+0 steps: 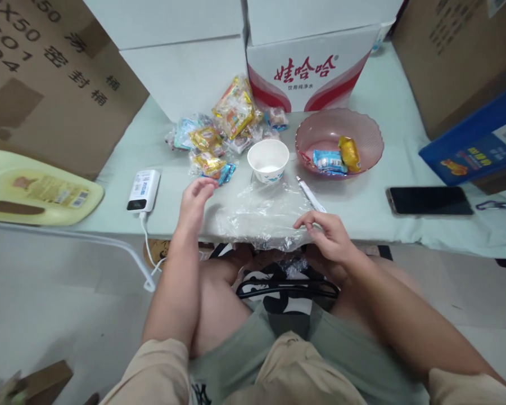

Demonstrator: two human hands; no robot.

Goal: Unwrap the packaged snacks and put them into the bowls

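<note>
My left hand [196,198] hovers over the table's front edge, fingers loosely curled with nothing in them, just short of a pile of wrapped snacks [219,132]. My right hand [329,233] rests at the table edge, fingers bent on a sheet of clear plastic wrap [259,216], beside a white pen [310,194]. A white paper bowl [269,160] stands behind the wrap. To its right a pink glass bowl [362,132] holds a blue and a yellow wrapped snack.
A white power bank [143,190] with its cable lies left. A black phone [429,200] lies right, near a blue box [476,140]. Cardboard boxes and a white carton with red print [312,70] line the back. A yellow plastic object [34,188] sits far left.
</note>
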